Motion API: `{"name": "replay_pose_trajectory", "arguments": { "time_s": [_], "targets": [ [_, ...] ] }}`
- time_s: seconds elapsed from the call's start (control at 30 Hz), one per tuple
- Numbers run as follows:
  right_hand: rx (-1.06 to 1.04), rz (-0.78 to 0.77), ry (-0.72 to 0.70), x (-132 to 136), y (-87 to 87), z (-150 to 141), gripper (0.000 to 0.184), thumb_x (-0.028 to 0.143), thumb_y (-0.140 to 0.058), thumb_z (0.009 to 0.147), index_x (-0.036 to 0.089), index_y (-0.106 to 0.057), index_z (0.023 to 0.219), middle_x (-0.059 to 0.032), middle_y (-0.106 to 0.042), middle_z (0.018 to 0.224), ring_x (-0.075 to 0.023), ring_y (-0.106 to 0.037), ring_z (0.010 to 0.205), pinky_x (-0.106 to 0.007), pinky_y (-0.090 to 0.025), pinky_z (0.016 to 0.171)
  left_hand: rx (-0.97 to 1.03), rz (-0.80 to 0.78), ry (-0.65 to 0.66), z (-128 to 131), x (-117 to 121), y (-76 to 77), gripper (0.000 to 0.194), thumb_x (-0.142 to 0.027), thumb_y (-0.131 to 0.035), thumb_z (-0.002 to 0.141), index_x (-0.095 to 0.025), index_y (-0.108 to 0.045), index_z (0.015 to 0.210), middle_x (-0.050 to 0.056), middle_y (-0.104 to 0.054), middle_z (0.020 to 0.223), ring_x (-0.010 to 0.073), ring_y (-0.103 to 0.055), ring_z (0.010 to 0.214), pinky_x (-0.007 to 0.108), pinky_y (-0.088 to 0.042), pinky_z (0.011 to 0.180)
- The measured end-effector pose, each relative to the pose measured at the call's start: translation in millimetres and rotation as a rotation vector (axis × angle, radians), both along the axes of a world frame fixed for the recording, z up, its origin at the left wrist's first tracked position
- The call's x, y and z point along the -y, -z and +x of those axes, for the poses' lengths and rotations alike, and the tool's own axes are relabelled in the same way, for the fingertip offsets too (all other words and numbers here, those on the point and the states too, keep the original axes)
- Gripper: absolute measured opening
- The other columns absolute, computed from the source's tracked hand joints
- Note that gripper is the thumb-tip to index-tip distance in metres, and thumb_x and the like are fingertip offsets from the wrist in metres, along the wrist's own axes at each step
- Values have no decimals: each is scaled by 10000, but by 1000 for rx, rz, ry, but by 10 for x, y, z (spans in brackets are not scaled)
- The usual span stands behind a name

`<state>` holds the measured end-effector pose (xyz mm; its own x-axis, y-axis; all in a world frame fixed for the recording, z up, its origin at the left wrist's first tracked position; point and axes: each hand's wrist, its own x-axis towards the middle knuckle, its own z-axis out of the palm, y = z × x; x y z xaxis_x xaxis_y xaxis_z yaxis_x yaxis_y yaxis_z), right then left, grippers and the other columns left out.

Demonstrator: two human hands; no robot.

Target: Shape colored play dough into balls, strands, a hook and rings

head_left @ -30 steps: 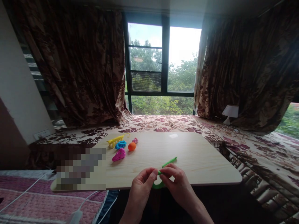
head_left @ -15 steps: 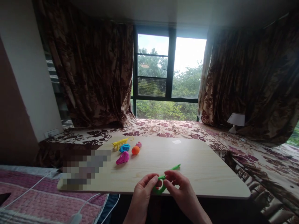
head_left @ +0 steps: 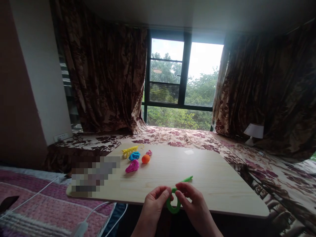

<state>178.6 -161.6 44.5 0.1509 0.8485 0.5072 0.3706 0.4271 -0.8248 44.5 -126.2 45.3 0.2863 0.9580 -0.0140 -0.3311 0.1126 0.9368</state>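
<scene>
Near the table's front edge, a green ring of what looks like modelling clay (head_left: 173, 210) hangs between my hands. My left hand (head_left: 156, 201) pinches its upper left side between thumb and fingers. On the upper right side, the fingers and thumb of my right hand (head_left: 194, 199) are closed on the same ring. Part of its top is hidden by my fingertips. Just beyond my right hand lies a thin green clay piece (head_left: 189, 179), its near end covered by the fingers.
At the back left of the pale wooden table (head_left: 217, 184) lie a yellow clay figure with legs (head_left: 130, 150), a blue lump (head_left: 134, 156), a magenta lump (head_left: 132, 166), an orange ball (head_left: 145, 159) and a small pink piece (head_left: 149, 152). A white lamp (head_left: 254, 131) stands at right.
The green ring has turned and now hangs longer below my fingers, its hole facing me more. Both hands stay on it. The whole view has shifted slightly.
</scene>
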Motion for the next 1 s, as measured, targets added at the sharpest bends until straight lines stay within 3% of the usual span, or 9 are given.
{"name": "replay_pose_trajectory", "arguments": {
  "time_s": [0.33, 0.6, 0.77, 0.9, 1.0],
  "targets": [
    [10, 70, -81, 1, -72, -25, 165, 309, -545, 789, 181, -650, 791, -36, -592, 759, -144, -555, 691, -240, -474, 626, 32, -15, 180, -18, 77, -85, 318, -427, -623, 675, -112, -629, 713, 23, -577, 588, 114, -529, 563, 233, -417, 564],
    [-128, -44, -106, -34, 19, -4, 231, 354, -555, 782, 175, -593, 923, -54, -620, 831, -181, -590, 758, -291, -493, 672, 72, -33, 105, -3, 58, -77, 286, -404, -634, 666, -128, -633, 745, 15, -577, 595, 104, -521, 562, 226, -423, 571],
    [-99, -3, -83, -56, -34, -14, 189, 334, -539, 795, 167, -617, 837, -44, -593, 792, -168, -576, 734, -276, -479, 656, -176, 245, 19, -4, 11, -33, 273, -365, -646, 653, -172, -634, 845, 23, -619, 674, 139, -555, 628, 242, -433, 612],
    [-58, -4, -58, -39, -91, -15, 191, 324, -530, 800, 164, -623, 849, -46, -587, 790, -154, -567, 708, -256, -468, 624, -423, 574, -177, -8, 23, -48, 164, -316, -572, 723, -208, -646, 822, 55, -636, 822, 196, -565, 805, 297, -427, 761],
    [-41, -37, -48, -21, -99, -20, 220, 322, -573, 765, 168, -598, 920, -36, -591, 781, -132, -554, 632, -237, -462, 559, -581, 751, -262, -24, 47, -77, 143, -277, -534, 753, -228, -645, 830, 53, -622, 817, 201, -555, 802, 307, -431, 741]
  ]
}}
